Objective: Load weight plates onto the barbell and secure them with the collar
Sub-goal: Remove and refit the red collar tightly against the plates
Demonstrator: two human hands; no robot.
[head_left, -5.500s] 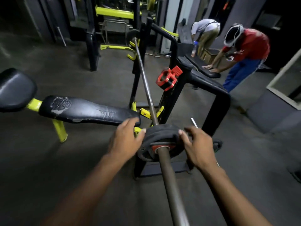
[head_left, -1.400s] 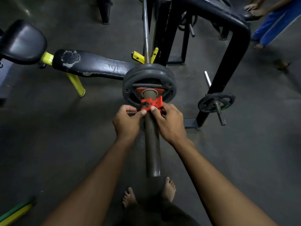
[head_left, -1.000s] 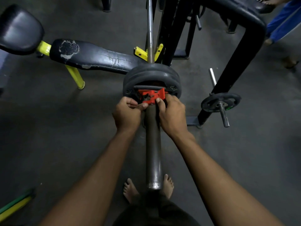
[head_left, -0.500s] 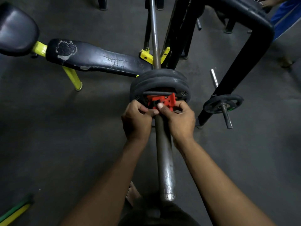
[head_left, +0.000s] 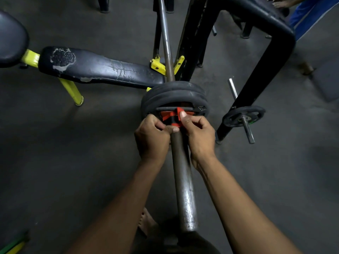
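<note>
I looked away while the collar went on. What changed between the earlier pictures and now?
The red collar, earlier clipped on the rack, was slid along the sleeve up against the weight plates. The left hand and right hand, which first pressed on the plate, now pinch the collar. The plates stayed on the sleeve, and the small plate on the rack peg has not moved.

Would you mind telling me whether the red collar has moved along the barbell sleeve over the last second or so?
Yes. The red collar has slid up the barbell sleeve, away from its free end, and now sits against the weight plates.
</note>
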